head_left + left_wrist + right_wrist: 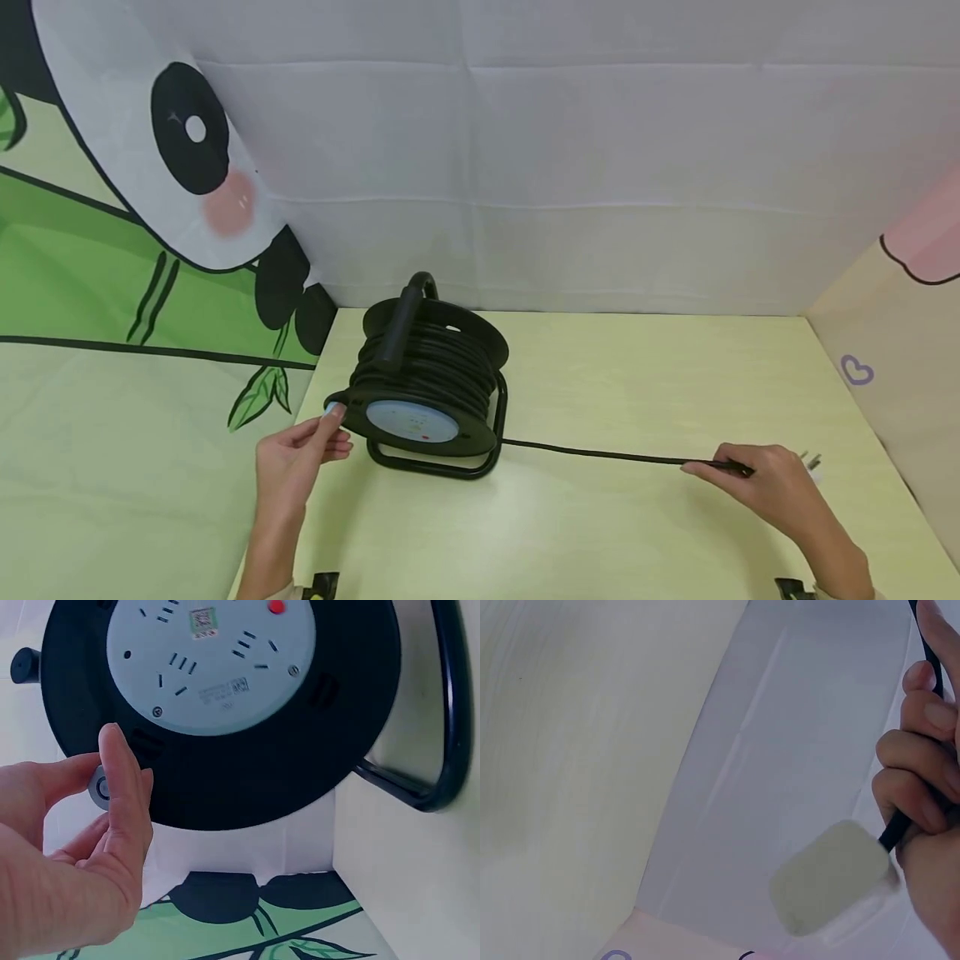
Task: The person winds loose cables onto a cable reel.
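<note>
A black cable reel (431,362) stands on the left part of the table, its frame on the tabletop and a pale blue socket disc (412,421) facing me. My left hand (296,458) pinches the small grey knob (97,789) at the rim of the reel's front flange, thumb on one side and fingers on the other. From the reel a black cable (592,452) runs almost straight to the right. My right hand (772,483) grips it near its end, fingers curled round it. A whitish plug (829,877) hangs beyond that hand, its prongs showing in the head view.
The pale yellow table (645,375) meets a white cloth backdrop (600,167) behind the reel. A cloth with a printed panda and green bamboo (112,283) hangs at the left. Another cloth with a purple heart (857,371) borders the right edge. The reel's carrying handle (397,329) points upward.
</note>
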The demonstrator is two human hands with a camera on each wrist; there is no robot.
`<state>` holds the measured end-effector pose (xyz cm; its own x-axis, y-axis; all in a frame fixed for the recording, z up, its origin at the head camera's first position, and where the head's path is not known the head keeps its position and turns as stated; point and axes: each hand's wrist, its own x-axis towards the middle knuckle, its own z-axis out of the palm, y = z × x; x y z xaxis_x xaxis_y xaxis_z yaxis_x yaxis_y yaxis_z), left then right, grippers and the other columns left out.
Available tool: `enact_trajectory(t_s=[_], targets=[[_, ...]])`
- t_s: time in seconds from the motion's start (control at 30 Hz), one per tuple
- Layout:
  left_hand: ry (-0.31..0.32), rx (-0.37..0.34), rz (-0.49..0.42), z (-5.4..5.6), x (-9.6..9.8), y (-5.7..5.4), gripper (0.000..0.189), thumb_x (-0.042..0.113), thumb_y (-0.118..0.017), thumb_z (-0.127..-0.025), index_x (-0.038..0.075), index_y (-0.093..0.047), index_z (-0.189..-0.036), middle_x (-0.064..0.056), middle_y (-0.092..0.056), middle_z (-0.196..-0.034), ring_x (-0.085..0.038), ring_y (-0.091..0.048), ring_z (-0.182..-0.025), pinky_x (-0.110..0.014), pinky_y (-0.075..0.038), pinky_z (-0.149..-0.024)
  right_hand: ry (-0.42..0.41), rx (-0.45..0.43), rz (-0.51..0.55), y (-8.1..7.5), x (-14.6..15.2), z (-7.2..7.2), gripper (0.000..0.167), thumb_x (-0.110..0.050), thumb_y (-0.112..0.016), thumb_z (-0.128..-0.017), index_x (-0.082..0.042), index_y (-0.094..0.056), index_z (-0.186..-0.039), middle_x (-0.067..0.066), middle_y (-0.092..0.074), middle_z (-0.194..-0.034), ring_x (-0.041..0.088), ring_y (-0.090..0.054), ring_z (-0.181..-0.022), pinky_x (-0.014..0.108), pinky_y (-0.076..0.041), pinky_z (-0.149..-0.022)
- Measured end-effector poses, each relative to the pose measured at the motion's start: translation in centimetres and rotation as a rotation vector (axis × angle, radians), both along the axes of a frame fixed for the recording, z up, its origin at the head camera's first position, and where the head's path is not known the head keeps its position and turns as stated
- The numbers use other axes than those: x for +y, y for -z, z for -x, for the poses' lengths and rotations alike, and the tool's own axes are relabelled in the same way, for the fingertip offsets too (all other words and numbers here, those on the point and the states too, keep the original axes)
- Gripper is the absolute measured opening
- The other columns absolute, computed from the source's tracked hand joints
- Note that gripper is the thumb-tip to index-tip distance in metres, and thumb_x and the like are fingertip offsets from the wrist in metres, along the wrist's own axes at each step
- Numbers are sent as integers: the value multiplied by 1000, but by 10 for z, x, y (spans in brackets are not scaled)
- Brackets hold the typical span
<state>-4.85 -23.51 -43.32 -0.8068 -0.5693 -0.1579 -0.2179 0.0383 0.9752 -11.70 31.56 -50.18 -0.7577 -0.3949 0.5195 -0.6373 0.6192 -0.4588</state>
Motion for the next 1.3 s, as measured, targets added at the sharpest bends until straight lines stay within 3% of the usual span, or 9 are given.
enact_trajectory(t_s=[0.3, 0.47, 0.63, 0.77, 0.9, 1.13, 1.3], targets=[[19, 60, -1, 2, 17, -13, 44, 24, -79, -93, -17, -71, -107, -7, -73, -68, -18, -72, -56, -29, -64, -63, 54, -88, -105, -8, -4, -6, 50, -22, -95, -70, -41, -49, -66, -34, -27, -61, -11, -26, -53, 12, -23, -45], [17, 76, -5, 3, 25, -18, 42, 22, -79, -94, -16, -71, -109, -4, -72, -66, -17, -71, -54, -28, -63, -62, 25, -39, -115, -8, -6, -2, 46, -22, -95, -68, -42, -54, -68, -32, -33, -62, -11, -30, -54, 10, -26, -47], [23, 98, 6, 3, 33, -20, 41, 20, -79, -94, -16, -70, -111, -4, -72, -66, -17, -71, -53, -29, -63, -61, -15, 14, -83, -5, -5, 3, 35, -26, -96, -68, -38, -63, -73, -25, -47, -74, -7, -41, -62, 13, -32, -48], [35, 80, 42, 2, 38, -22, 42, 23, -79, -94, -15, -71, -111, -5, -73, -68, -15, -71, -55, -27, -63, -63, -48, 11, -69, -3, -5, 6, 36, -21, -97, -66, -36, -65, -75, -21, -53, -83, 0, -46, -70, 14, -35, -53], [39, 87, 65, 1, 44, -23, 42, 25, -78, -94, -14, -72, -108, -8, -73, -69, -15, -71, -55, -27, -63, -63, -54, 10, -109, -1, -6, 9, 40, -15, -96, -65, -36, -64, -75, -27, -51, -78, -2, -46, -71, 13, -37, -57], [41, 115, 94, 0, 54, -26, 38, 24, -79, -94, -12, -74, -104, -5, -73, -68, -16, -70, -54, -27, -63, -61, -35, -99, -243, -3, -6, 12, 31, -24, -92, -74, -35, -64, -78, -33, -50, -75, -6, -46, -67, 21, -42, -54], [50, 143, 125, 0, 61, -27, 33, 22, -79, -93, -10, -76, -103, -9, -73, -69, -17, -70, -54, -27, -63, -60, -91, -180, -281, 0, -7, 17, 23, -25, -89, -79, -30, -67, -81, -30, -53, -76, -9, -45, -67, 22, -44, -53]])
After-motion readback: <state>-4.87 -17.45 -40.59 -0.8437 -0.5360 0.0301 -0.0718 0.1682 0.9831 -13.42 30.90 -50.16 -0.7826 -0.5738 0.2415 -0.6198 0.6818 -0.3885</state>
